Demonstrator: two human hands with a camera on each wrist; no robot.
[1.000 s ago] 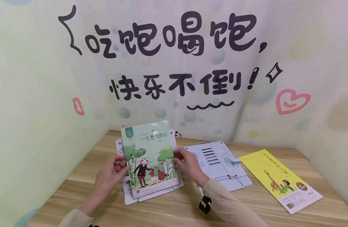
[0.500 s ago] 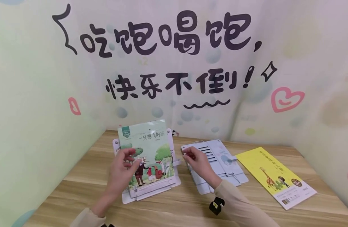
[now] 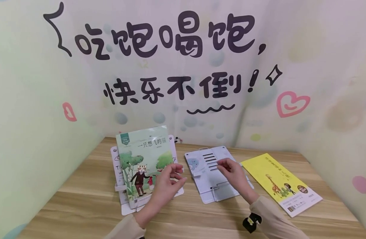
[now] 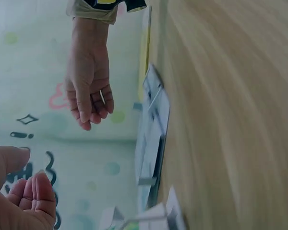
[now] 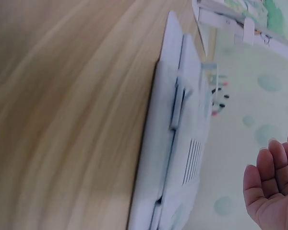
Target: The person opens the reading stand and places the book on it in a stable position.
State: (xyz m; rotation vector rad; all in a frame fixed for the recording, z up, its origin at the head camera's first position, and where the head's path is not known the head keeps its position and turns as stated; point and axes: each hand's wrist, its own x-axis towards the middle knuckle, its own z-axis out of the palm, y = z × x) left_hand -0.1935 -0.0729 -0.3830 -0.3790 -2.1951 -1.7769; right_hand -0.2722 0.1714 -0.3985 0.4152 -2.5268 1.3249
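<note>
A green picture book (image 3: 130, 156) with a cat on its cover leans on a pale book stand (image 3: 118, 166) at the left, its foot behind a wire holder. My left hand (image 3: 165, 187) hovers in front of the book's lower right part, hiding it, with fingers loosely bent and nothing held. To its right a light-blue book stand (image 3: 201, 182) lies folded down on the table, slots and a wire holder on its face. Above that stand's right side is my right hand (image 3: 236, 176), relaxed and holding nothing. Both wrist views show loosely curled fingers (image 4: 41, 191) in the air.
A yellow book (image 3: 278, 182) with a giraffe lies flat on the wooden table (image 3: 90, 199), right of the blue stand. A printed wall cloth (image 3: 183, 122) closes off the back. Pale walls rise at both sides.
Both hands have let go of the green book's side edges and moved right, the right hand over the blue stand. The book stays leaning on its stand. The view has turned slightly right.
</note>
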